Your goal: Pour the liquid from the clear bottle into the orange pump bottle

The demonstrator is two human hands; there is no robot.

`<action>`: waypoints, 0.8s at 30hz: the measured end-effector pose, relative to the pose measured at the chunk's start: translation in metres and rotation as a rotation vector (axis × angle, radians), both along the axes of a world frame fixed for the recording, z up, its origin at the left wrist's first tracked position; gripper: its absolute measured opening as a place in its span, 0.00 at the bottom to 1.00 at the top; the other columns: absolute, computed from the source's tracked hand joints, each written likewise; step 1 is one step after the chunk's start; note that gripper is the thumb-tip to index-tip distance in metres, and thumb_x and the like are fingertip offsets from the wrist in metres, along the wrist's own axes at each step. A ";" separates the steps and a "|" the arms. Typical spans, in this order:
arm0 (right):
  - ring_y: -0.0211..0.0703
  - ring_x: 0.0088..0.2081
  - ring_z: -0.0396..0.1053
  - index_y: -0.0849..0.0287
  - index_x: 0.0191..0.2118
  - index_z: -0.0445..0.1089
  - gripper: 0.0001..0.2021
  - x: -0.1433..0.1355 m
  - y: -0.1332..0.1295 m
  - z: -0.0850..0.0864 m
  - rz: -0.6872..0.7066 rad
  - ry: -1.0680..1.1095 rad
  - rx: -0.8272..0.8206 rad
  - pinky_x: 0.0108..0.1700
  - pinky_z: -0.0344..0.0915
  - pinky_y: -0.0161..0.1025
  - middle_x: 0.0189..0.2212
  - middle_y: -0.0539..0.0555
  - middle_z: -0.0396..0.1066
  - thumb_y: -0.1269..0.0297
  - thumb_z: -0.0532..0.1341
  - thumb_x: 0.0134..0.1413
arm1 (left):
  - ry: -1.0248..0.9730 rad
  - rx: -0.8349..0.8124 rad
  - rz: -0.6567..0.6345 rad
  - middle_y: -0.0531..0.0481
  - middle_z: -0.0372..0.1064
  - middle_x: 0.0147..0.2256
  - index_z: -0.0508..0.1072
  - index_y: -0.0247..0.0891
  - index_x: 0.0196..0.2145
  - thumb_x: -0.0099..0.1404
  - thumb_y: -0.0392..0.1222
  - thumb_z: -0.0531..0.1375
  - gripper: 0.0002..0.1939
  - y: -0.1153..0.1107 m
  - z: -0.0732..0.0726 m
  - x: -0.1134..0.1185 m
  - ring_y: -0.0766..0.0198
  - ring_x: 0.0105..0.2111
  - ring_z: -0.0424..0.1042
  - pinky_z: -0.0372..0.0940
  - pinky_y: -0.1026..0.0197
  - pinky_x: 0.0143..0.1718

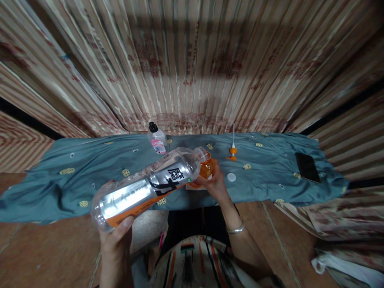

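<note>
My left hand (118, 236) is wrapped round the base of a large clear plastic bottle (144, 188) with a silver and orange label. The bottle lies tilted over the table, its mouth to the right and higher than its base. At that mouth sits a smaller orange see-through bottle (206, 170), gripped by my right hand (214, 184). The two openings meet or nearly meet; whether they touch I cannot tell. Beyond them an orange pump head (232, 152) with a clear tube rests on the cloth. A white round cap (231, 177) lies right of my right hand.
The narrow table carries a blue-green cloth (270, 180) with yellow pineapple prints. A clear bottle with a black cap (157, 139) stands at the back, left of centre. A black phone (307, 167) lies at the right. Striped curtains (192, 72) hang close behind the table.
</note>
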State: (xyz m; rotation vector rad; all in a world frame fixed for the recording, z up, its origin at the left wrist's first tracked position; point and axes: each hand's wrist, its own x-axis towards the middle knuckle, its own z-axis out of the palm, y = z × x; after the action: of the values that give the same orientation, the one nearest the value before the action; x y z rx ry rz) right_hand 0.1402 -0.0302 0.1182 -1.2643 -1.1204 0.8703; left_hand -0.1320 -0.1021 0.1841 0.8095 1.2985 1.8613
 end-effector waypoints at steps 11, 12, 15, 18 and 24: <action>0.57 0.49 0.85 0.50 0.56 0.74 0.33 0.000 0.000 0.000 -0.004 0.002 0.040 0.54 0.82 0.52 0.48 0.54 0.86 0.51 0.82 0.45 | -0.011 -0.011 -0.037 0.44 0.83 0.55 0.86 0.48 0.53 0.39 0.53 0.82 0.41 0.004 -0.009 -0.010 0.44 0.53 0.83 0.82 0.52 0.48; 0.57 0.49 0.85 0.50 0.56 0.74 0.33 0.000 0.000 0.000 -0.002 -0.002 0.041 0.54 0.82 0.52 0.49 0.54 0.86 0.51 0.82 0.45 | -0.009 -0.010 -0.043 0.44 0.83 0.55 0.86 0.48 0.54 0.40 0.53 0.82 0.41 0.003 -0.010 -0.011 0.44 0.53 0.83 0.82 0.52 0.47; 0.57 0.50 0.85 0.50 0.57 0.74 0.34 0.000 0.000 0.000 -0.008 -0.024 0.030 0.55 0.82 0.52 0.49 0.54 0.86 0.51 0.82 0.46 | 0.003 0.001 -0.041 0.45 0.83 0.55 0.85 0.48 0.55 0.41 0.52 0.82 0.41 0.003 -0.011 -0.012 0.44 0.56 0.82 0.82 0.52 0.50; 0.58 0.51 0.85 0.51 0.57 0.74 0.35 0.001 0.000 -0.001 -0.021 -0.031 0.023 0.56 0.82 0.53 0.50 0.55 0.86 0.51 0.83 0.44 | 0.011 0.011 -0.029 0.45 0.84 0.55 0.85 0.48 0.55 0.42 0.53 0.81 0.40 0.004 -0.010 -0.010 0.44 0.58 0.81 0.81 0.53 0.51; 0.57 0.51 0.86 0.51 0.57 0.75 0.34 0.000 0.000 -0.001 -0.008 -0.023 0.025 0.56 0.82 0.53 0.50 0.54 0.86 0.51 0.83 0.45 | 0.020 -0.005 -0.027 0.45 0.82 0.58 0.85 0.47 0.51 0.44 0.54 0.80 0.35 0.004 -0.008 -0.005 0.42 0.62 0.79 0.79 0.49 0.58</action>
State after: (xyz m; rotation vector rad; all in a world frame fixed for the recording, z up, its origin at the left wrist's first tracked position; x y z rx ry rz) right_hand 0.1407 -0.0298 0.1171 -1.2603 -1.1405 0.8358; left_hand -0.1368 -0.0984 0.1765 0.8410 1.2982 1.8326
